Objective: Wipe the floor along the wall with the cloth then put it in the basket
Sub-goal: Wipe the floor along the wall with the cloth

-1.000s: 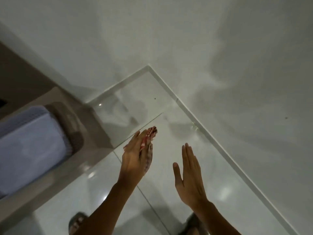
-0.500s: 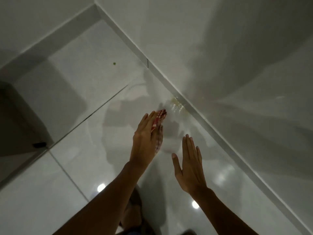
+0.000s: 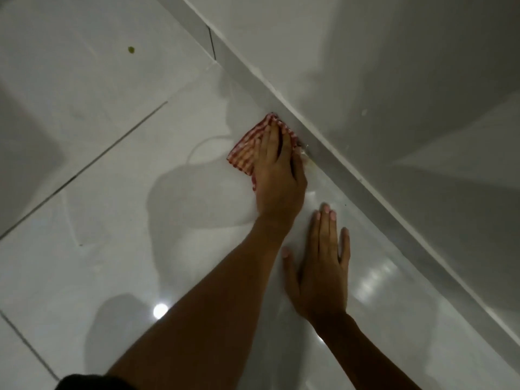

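Observation:
A red-and-white checked cloth [image 3: 246, 147] lies flat on the glossy white tiled floor [image 3: 118, 192], its far corner against the grey skirting [image 3: 332, 161] at the foot of the wall [image 3: 394, 80]. My left hand [image 3: 277, 175] presses down on the cloth with fingers stretched out, covering its right half. My right hand [image 3: 323, 263] rests flat on the floor just behind and to the right, fingers apart and holding nothing. A small wet yellowish smear [image 3: 306, 161] shows beside the cloth at the skirting. No basket is in view.
A small green speck [image 3: 131, 49] lies on the floor at the far left. Dark grout lines cross the tiles. A lamp reflection [image 3: 160, 310] glints near my left forearm. The skirting runs diagonally from top centre to bottom right.
My view has dropped close to the floor. The left hand, which held the bunched cloth in the air, now presses it spread on the floor by the skirting. The right hand has come down flat.

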Motion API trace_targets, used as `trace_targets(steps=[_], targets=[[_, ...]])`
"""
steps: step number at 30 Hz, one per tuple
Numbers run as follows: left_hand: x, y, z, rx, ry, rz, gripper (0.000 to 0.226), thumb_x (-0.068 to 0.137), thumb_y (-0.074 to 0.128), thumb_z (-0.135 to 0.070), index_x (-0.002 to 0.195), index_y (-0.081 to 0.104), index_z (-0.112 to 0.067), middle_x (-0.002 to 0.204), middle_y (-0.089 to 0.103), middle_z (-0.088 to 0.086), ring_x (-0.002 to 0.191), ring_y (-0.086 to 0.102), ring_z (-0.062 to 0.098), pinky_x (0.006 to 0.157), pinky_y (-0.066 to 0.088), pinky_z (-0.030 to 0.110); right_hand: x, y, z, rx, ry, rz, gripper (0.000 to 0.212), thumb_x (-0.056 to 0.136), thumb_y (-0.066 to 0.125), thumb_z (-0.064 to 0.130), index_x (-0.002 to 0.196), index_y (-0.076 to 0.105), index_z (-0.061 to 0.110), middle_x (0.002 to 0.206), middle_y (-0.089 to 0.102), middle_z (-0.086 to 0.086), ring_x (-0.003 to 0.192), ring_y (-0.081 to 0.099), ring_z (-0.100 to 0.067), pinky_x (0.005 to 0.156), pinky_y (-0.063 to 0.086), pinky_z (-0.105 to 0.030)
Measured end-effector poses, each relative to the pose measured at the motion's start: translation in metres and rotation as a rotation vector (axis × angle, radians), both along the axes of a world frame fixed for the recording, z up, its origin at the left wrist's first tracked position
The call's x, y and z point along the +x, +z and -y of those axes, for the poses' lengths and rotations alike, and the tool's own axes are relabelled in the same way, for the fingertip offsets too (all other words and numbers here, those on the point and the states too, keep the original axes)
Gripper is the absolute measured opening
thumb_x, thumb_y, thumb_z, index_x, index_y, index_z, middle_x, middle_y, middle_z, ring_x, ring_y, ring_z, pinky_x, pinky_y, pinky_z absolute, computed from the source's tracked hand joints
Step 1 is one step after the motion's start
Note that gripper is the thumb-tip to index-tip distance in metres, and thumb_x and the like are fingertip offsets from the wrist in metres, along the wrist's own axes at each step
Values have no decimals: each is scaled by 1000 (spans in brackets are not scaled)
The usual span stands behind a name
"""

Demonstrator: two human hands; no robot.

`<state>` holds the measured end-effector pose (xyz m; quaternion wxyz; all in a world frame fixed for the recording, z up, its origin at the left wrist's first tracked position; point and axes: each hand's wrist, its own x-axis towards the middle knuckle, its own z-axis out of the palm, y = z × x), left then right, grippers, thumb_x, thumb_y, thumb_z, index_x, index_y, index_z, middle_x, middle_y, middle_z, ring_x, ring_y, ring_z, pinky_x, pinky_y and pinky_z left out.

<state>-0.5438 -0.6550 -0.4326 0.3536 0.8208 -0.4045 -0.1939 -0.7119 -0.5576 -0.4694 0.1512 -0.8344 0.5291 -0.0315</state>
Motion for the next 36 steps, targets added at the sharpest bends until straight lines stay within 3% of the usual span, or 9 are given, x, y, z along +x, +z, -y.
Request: trace_targets(steps=[3, 7, 9, 12, 18, 21, 24, 30, 36], targets=[[7, -10, -14, 11, -127, 143, 48, 113, 46, -27, 157, 50, -7, 169, 43, 17, 161, 33, 33, 136, 22, 51, 1, -1, 1, -19, -12, 14, 89, 111, 33, 66, 176, 16, 8, 186, 15, -9, 175, 11, -25, 142, -1, -46], [35, -18, -41, -17, -584, 349, 52, 114, 33, -38, 156, 53, -15, 167, 48, 9, 160, 37, 29, 133, 27, 53, 3, 3, -1, -9, -33, 33, 87, 110, 39, 59, 176, 16, 7, 186, 16, -10, 175, 12, -25, 143, 3, -47], [46, -21, -44, -5, -698, 441, 53, 114, 31, -40, 159, 49, -18, 169, 46, 5, 161, 35, 27, 134, 25, 51, 1, 4, -1, -1, -46, 55, 87, 110, 41, 57, 176, 15, 9, 186, 15, -8, 175, 11, -24, 143, 3, -47], [46, -23, -41, 46, -557, 485, 52, 114, 32, -40, 159, 49, -21, 169, 46, 1, 161, 36, 25, 134, 24, 52, -1, 3, 0, 4, -31, 76, 87, 109, 41, 58, 177, 16, 9, 187, 16, -8, 175, 12, -24, 143, 6, -48], [2, -9, -11, 134, -62, 343, 54, 114, 35, -33, 163, 40, -9, 171, 39, 14, 162, 32, 31, 136, 21, 49, -3, -2, -2, -37, -19, 87, 86, 111, 38, 60, 176, 18, 8, 187, 16, -8, 175, 10, -22, 143, 7, -49], [-32, -1, -6, 201, -9, 328, 58, 113, 30, -29, 165, 31, -6, 174, 33, 16, 163, 28, 35, 137, 20, 51, -8, -4, -1, -43, 19, 35, 90, 109, 43, 57, 177, 12, 7, 188, 8, -9, 176, 6, -24, 142, 10, -53], [-25, -9, -19, 177, -187, 361, 59, 113, 32, -34, 164, 33, -5, 173, 34, 18, 163, 29, 35, 136, 22, 52, -10, -4, -2, -47, 37, 17, 90, 109, 38, 60, 177, 10, 7, 188, 8, -9, 176, 5, -23, 142, 10, -53], [30, -22, -48, -20, -764, 504, 52, 112, 38, -37, 158, 48, -14, 168, 45, 8, 161, 34, 29, 135, 22, 51, -7, 0, -3, -50, 5, 15, 88, 110, 39, 57, 177, 10, 8, 188, 11, -8, 176, 6, -22, 142, 8, -50], [66, -18, -48, -50, -955, 539, 50, 112, 41, -35, 155, 54, -14, 165, 51, 7, 158, 40, 32, 134, 24, 52, -10, 5, -3, -55, -107, -5, 90, 109, 37, 63, 177, 14, 8, 187, 12, -9, 176, 6, -24, 142, 8, -49]])
